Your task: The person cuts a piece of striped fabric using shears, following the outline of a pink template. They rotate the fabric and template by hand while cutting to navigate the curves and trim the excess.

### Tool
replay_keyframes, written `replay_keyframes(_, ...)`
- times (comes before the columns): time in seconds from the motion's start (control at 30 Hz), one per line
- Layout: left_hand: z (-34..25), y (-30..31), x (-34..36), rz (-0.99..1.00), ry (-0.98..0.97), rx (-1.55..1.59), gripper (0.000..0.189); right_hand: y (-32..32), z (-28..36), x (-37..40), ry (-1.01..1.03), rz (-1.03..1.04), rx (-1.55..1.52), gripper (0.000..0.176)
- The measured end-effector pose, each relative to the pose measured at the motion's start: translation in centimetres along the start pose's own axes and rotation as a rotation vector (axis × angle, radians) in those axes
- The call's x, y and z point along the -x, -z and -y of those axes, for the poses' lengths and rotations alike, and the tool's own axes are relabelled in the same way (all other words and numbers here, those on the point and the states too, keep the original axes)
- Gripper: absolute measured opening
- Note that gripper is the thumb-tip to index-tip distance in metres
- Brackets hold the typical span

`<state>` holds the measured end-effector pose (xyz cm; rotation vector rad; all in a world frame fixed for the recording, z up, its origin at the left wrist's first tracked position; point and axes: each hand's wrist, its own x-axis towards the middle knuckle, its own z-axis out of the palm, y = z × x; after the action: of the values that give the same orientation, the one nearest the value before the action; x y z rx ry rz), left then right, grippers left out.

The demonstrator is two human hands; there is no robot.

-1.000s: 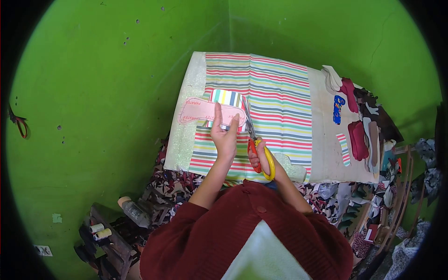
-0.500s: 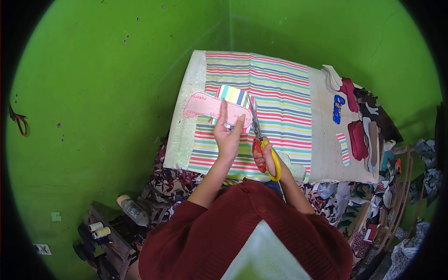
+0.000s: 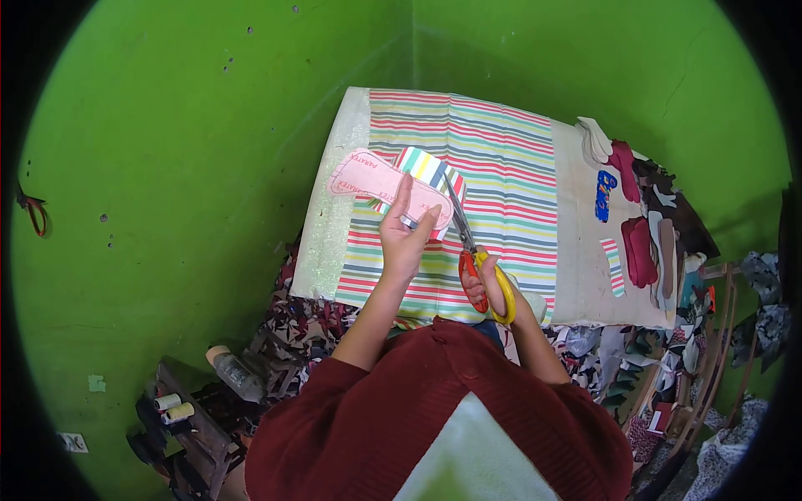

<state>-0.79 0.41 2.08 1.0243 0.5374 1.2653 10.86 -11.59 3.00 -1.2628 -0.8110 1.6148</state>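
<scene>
My left hand (image 3: 407,238) pinches a pink insole-shaped piece (image 3: 368,174) printed with red PARATEX lettering, together with a striped fabric piece (image 3: 423,165) that lies under it. The thumb and a finger rest on the pink face. Closed round the red and yellow handles, my right hand (image 3: 493,282) holds a pair of scissors (image 3: 465,231). Their blades point up and to the left, at the right edge of the striped piece. Beneath both hands, a large striped cloth (image 3: 505,179) is spread over the padded work surface (image 3: 576,284).
On the right lie a small striped cut-out (image 3: 614,267), a blue patterned piece (image 3: 603,196), dark red pieces (image 3: 640,250) and pale pieces (image 3: 595,140). At lower left, thread spools (image 3: 178,412) and a plastic bottle (image 3: 238,374) sit by a wooden stand. Another pair of scissors (image 3: 35,215) hangs on the wall.
The pink piece and striped fabric have turned clockwise, their left end rising. My right hand and the scissors have shifted slightly right, and the scissors lean more to the left.
</scene>
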Motion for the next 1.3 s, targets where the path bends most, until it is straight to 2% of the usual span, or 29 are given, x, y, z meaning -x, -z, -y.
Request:
replay_keyframes(0.13,-0.3,0.4,0.1,0.072,0.088,0.002,0.064,0.7,-0.9,-0.1,0.024,0.002,0.011,0.068)
replay_keyframes(0.3,-0.4,0.6,0.0,0.101,0.071,0.003,0.063,0.5,-0.3,0.4,0.043,-0.009,0.022,0.067)
replay_keyframes(0.37,-0.6,0.6,0.0,0.107,0.077,0.005,0.063,0.9,-0.6,0.4,0.0,-0.001,-0.018,0.048)
replay_keyframes(0.57,0.0,1.0,0.0,0.166,0.115,-0.01,0.063,2.4,-1.0,0.3,0.094,0.028,0.191,0.048)
replay_keyframes(0.8,-0.2,1.5,0.0,0.19,0.179,0.041,0.063,1.9,0.4,1.7,-0.008,0.051,0.206,0.049)
replay_keyframes(0.83,-0.1,1.6,0.0,0.201,0.176,0.046,0.062,1.7,0.3,1.8,0.006,0.043,0.2,0.054)
replay_keyframes(0.87,-0.2,1.5,0.1,0.199,0.179,0.048,0.062,1.6,0.2,1.8,0.019,0.035,0.194,0.06)
replay_keyframes(0.97,-0.3,1.3,0.2,0.165,0.234,0.069,0.06,2.0,-0.7,1.6,0.081,-0.017,0.344,0.061)
replay_keyframes(1.1,0.0,1.3,0.2,0.112,0.26,0.07,0.057,1.9,-0.5,1.9,0.084,0.001,0.39,0.061)
replay_keyframes(1.17,0.1,1.5,0.2,0.119,0.274,0.076,0.056,2.2,-0.6,2.0,0.122,0.018,0.464,0.046)
replay_keyframes(1.3,0.5,1.5,0.4,0.186,0.302,0.103,0.057,1.9,-0.5,2.0,-0.005,0.047,0.254,0.058)
